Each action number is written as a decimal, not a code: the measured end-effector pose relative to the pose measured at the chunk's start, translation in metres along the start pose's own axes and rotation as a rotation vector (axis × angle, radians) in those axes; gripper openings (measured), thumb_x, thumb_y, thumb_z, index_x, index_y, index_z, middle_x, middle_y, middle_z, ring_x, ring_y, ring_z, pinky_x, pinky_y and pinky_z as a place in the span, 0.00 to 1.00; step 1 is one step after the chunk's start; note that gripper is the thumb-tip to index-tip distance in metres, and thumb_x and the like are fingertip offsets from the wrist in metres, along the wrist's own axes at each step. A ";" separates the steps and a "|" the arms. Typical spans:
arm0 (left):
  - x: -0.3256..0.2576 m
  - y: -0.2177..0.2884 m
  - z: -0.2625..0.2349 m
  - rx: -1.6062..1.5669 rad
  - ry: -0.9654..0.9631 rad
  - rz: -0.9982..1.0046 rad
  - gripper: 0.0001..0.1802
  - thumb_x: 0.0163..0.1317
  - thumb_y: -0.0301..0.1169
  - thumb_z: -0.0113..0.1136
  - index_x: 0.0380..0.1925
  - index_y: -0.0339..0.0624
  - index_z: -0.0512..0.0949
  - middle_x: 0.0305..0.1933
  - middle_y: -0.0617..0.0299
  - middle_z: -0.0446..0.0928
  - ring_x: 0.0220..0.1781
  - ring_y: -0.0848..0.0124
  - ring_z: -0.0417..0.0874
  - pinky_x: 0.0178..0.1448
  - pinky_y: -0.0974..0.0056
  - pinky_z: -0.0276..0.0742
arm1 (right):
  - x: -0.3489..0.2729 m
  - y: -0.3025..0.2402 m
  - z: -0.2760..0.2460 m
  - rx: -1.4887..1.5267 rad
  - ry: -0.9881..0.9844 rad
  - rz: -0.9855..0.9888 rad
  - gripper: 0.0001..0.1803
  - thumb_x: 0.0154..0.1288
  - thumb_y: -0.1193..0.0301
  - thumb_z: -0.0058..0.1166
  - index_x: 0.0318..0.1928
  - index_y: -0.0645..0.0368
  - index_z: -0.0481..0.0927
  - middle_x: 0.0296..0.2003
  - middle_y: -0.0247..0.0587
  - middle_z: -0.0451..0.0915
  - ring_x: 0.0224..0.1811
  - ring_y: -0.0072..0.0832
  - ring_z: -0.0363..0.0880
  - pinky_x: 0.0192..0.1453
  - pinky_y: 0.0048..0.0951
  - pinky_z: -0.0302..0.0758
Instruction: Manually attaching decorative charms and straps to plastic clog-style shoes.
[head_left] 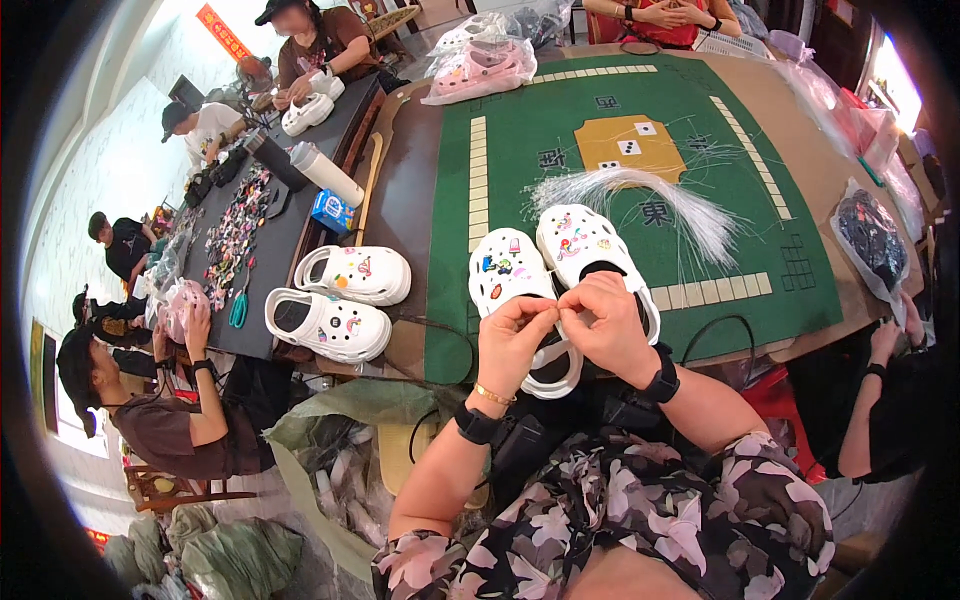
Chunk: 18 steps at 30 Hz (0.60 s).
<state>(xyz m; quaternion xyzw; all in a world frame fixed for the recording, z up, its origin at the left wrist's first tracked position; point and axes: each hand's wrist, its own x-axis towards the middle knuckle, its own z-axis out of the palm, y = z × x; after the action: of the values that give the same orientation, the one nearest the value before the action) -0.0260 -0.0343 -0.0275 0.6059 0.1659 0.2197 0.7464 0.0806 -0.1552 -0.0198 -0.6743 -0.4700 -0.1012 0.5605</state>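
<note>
Two white clogs with holes and colourful charms lie side by side at the table's near edge, a left clog (503, 268) and a right clog (588, 243). Over their inner sides, my left hand (515, 335) and my right hand (600, 320) meet with fingertips pinched together. Whatever sits between the fingertips is too small to make out. My right hand covers part of the right clog's opening. Just beyond the clogs, a bundle of clear thin plastic strands (690, 215) fans out across the green mat (455, 200).
Another pair of white clogs (335, 325) sits to my left. A white tumbler (328, 175) and a blue box (332, 210) stand farther back. Bagged pink clogs (480, 70) lie at the far edge, a bagged dark item (870, 240) at right. Several people work around the tables.
</note>
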 end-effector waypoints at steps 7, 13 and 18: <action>-0.004 0.011 0.002 -0.060 0.018 -0.020 0.07 0.62 0.21 0.63 0.40 0.31 0.82 0.37 0.61 0.83 0.35 0.79 0.81 0.42 0.74 0.76 | 0.005 -0.005 -0.004 0.019 -0.043 0.040 0.02 0.50 0.76 0.58 0.26 0.58 0.79 0.22 0.35 0.77 0.29 0.35 0.77 0.46 0.35 0.68; -0.002 0.006 0.001 0.048 0.007 0.040 0.06 0.63 0.21 0.62 0.40 0.31 0.82 0.36 0.62 0.83 0.34 0.79 0.80 0.41 0.75 0.76 | 0.004 -0.003 -0.004 0.014 -0.052 0.032 0.01 0.50 0.76 0.59 0.26 0.58 0.79 0.21 0.35 0.77 0.28 0.35 0.77 0.45 0.34 0.68; -0.002 0.004 -0.002 0.155 -0.020 0.095 0.05 0.62 0.21 0.63 0.38 0.33 0.82 0.35 0.64 0.83 0.34 0.81 0.79 0.40 0.75 0.76 | 0.002 -0.003 -0.005 0.037 -0.084 0.074 0.01 0.50 0.75 0.58 0.26 0.58 0.80 0.21 0.37 0.77 0.28 0.35 0.77 0.46 0.34 0.68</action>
<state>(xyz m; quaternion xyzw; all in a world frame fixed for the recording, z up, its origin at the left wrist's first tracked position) -0.0290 -0.0325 -0.0245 0.6713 0.1458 0.2353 0.6876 0.0813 -0.1589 -0.0146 -0.6843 -0.4697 -0.0433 0.5561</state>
